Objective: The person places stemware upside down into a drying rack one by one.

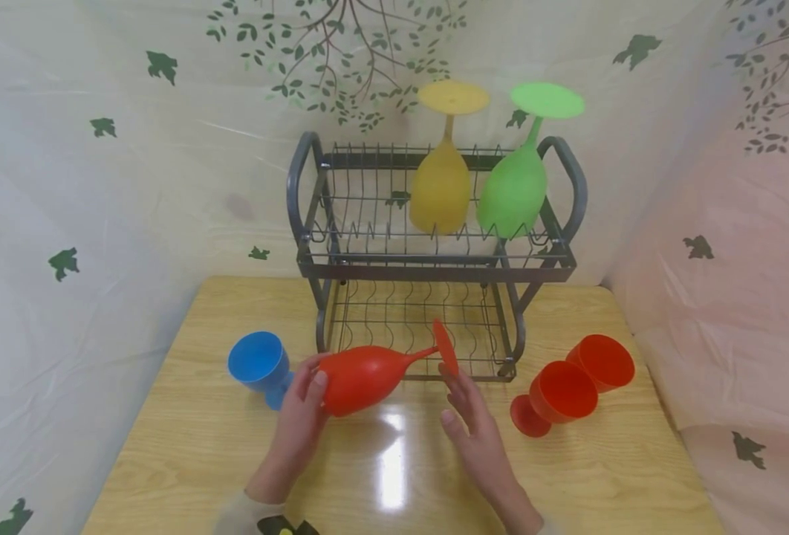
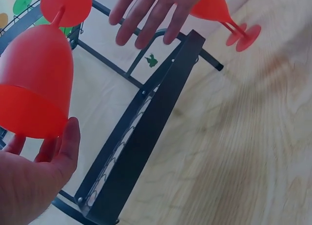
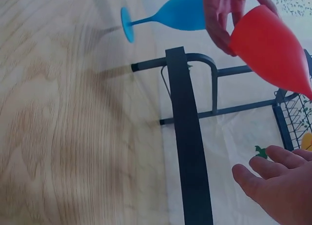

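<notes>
My left hand [image 1: 303, 412] grips a red goblet [image 1: 368, 375] by the rim end of its bowl, seen also in the left wrist view as a red goblet [image 2: 39, 73]. It is tipped on its side above the table, with stem and round foot pointing right. Beside that foot is my right hand [image 1: 478, 438], its fingers extended and fingertips right at the foot's lower edge. In the right wrist view, the right hand [image 3: 280, 178] holds nothing in its fingers. A blue goblet [image 1: 258, 362] stands just behind the left hand, which partly hides its foot.
A black two-tier dish rack [image 1: 434, 271] stands at the back. On its top tier, a yellow goblet [image 1: 440, 189] and a green goblet [image 1: 513, 193] rest upside down. Two more red goblets, one nearer [image 1: 564, 391] and one farther [image 1: 602, 362], stand on the wooden table [image 1: 187, 461] at right.
</notes>
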The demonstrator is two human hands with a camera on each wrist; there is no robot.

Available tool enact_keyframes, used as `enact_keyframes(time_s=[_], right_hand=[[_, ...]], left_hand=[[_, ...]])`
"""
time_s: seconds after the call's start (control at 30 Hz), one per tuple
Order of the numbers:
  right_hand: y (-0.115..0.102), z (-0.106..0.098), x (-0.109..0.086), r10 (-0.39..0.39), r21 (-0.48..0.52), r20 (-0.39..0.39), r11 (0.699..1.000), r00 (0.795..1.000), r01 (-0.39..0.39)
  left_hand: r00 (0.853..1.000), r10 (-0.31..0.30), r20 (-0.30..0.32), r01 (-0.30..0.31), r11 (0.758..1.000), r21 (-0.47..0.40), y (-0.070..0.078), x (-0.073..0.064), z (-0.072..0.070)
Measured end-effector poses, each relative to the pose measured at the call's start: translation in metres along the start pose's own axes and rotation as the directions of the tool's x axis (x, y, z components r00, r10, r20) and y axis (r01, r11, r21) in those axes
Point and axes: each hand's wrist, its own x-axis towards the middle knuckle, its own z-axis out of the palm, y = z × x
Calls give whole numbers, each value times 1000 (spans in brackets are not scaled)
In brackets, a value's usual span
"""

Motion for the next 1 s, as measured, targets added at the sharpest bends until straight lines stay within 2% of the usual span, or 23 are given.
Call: enact_keyframes(time_s=[0.17,0.37,0.6,0.9,1.0], right_hand=[[-1,9,2,-30,59,21,998,999,29],[-5,17,5,-13,98,40,995,999,9],[-7,24,8,-21,139,41,990,999,15],[-12,30,8,30,141,27,989,999,-33],[-13,31,8,25,139,33,990,999,-29]], left_hand=[[1000,-27,10,27,998,-64,-4,-1,3],[999,-26,30,30,992,-119,-9,0,9],[999,-11,49,18,991,-134,-14,-1,17],[998,-7,67,17,988,-151,-18,-4,27],[998,-12,63,22,987,-160,-19,-5,29]])
